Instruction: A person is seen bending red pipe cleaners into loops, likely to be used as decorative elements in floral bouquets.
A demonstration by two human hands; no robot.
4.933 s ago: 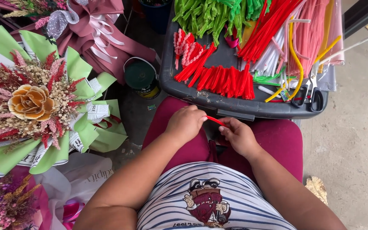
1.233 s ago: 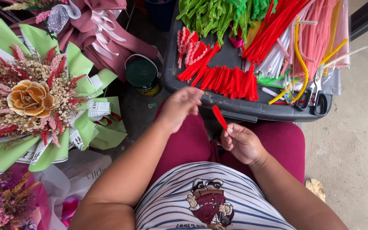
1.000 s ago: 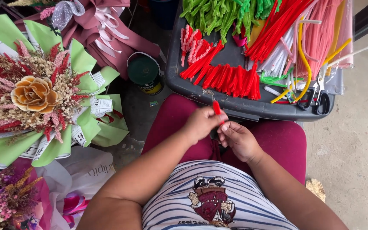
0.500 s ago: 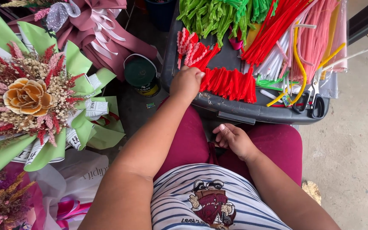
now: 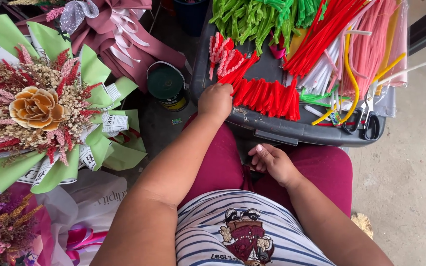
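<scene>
Two hands part: left hand (image 5: 215,101), fingers curled, seemingly closing on red pipe cleaners (image 5: 267,93) lying toward one o'clock in the gray tray (image 5: 292,130); right hand (image 5: 272,161) rests loosely curled, empty, on the lap.

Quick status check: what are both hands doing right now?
Left hand reaching into the tray, fingers on the red stems. Right hand resting on the lap, looks empty. Nothing blocking the reach.
</scene>
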